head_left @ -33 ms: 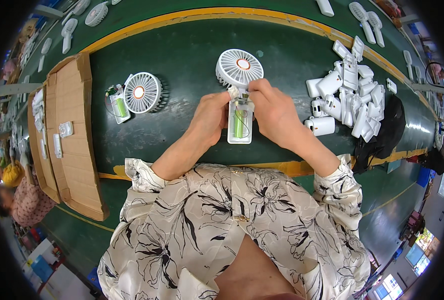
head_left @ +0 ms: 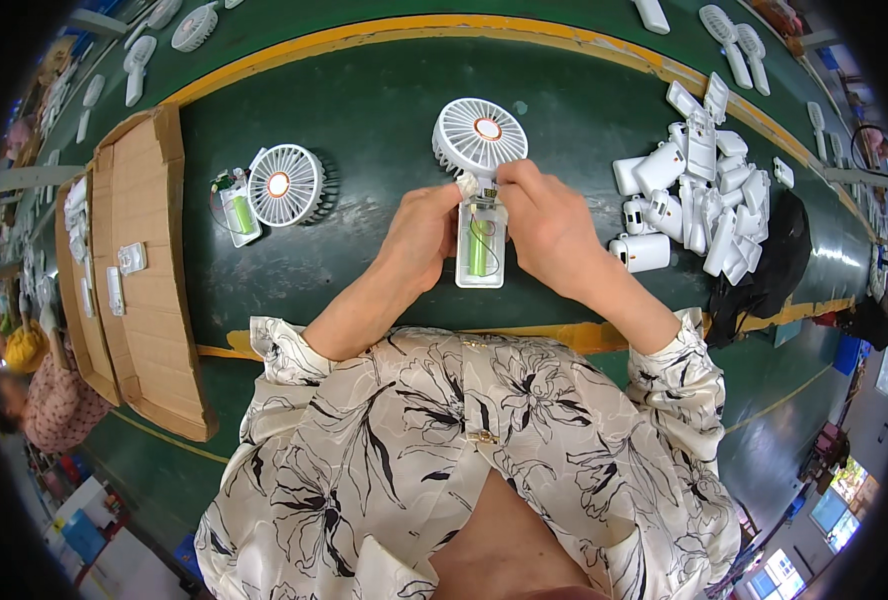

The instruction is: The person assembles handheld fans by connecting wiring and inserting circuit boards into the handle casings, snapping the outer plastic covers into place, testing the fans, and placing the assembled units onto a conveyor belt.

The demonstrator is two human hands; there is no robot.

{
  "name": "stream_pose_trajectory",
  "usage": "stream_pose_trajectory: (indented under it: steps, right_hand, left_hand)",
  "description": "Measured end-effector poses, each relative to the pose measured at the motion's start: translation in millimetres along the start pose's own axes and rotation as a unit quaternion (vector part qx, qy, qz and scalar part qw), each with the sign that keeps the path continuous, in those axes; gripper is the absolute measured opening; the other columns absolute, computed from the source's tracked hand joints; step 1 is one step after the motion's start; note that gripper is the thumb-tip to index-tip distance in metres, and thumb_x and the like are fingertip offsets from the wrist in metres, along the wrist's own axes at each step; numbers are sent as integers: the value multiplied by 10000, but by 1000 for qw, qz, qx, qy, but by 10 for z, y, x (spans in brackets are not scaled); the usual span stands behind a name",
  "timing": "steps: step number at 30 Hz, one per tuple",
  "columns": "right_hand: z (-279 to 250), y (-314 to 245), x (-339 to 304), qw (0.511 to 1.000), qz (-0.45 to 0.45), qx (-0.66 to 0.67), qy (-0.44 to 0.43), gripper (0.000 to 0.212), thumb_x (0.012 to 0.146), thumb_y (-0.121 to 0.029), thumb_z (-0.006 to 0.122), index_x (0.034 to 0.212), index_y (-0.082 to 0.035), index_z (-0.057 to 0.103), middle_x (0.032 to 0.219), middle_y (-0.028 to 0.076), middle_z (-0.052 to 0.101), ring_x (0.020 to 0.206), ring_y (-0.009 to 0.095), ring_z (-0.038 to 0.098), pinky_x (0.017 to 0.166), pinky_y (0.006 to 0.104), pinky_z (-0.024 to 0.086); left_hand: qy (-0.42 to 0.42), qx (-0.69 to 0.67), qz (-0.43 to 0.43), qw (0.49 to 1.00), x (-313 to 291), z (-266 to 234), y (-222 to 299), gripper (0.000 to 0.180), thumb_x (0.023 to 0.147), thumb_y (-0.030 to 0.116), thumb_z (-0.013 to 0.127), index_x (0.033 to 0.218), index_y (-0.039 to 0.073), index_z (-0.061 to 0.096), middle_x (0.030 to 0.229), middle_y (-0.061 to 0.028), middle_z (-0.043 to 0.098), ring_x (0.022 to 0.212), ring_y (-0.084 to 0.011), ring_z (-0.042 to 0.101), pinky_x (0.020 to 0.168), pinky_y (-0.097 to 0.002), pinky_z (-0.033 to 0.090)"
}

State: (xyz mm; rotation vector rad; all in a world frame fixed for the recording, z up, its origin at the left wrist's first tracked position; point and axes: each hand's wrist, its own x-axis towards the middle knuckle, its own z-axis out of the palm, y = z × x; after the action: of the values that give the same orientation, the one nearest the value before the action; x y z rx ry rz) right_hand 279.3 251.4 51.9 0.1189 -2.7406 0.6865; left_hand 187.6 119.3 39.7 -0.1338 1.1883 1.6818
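Note:
In front of me is a white handheld fan (head_left: 481,137) with an orange ring at its hub. Its handle is uncovered, showing a green battery cell (head_left: 479,249) and thin dark wires in a white shell. My left hand (head_left: 419,238) grips the left side of the handle just below the fan head; something small and whitish shows at its thumb tip. My right hand (head_left: 554,222) is closed on the handle's upper right side, fingers bent at the neck. What lies directly under the fingertips is hidden.
Left on the green table (head_left: 384,90) lies another opened fan (head_left: 284,186) with circuit board and battery showing. A cardboard box (head_left: 144,270) with white parts stands farther left. White handle covers (head_left: 704,190) are heaped at right beside a black bag (head_left: 779,260). Finished-looking fans (head_left: 139,68) lie beyond the yellow edge.

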Motion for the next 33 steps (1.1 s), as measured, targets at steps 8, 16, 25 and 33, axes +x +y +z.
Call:
stream_pose_trajectory:
  steps: [8,16,25,33]
  right_hand:
    - [26,-18,14,996,-56,-65,-8,98,626,-30,553,680,20,489,818,117,455,723,244,513,654,348,430]
    - [72,10,4,996,-60,-67,-26,101,622,-31,555,676,18,485,792,116,435,712,242,500,654,350,423]
    - [121,2,-49,995,-45,-83,12,123,601,-50,578,672,-27,481,752,84,439,699,225,503,613,330,405]
    - [135,30,-60,998,5,-59,6,132,590,-25,578,654,-46,465,701,67,448,646,228,512,539,340,385]
  left_hand:
    - [10,-6,-17,1000,46,-69,-75,234,843,200,513,860,-23,579,804,-69,601,713,-151,583,601,-289,475]
    - [-3,66,21,998,8,-79,-154,191,822,103,550,967,-18,582,833,-71,611,716,-133,600,619,-271,501]
    - [-1,58,39,998,21,-81,-245,148,834,50,500,916,-27,596,813,-76,612,690,-137,597,599,-274,497]
    - [6,16,-15,1000,29,-43,-217,144,811,61,501,860,-33,599,800,-84,611,668,-157,599,593,-280,498]
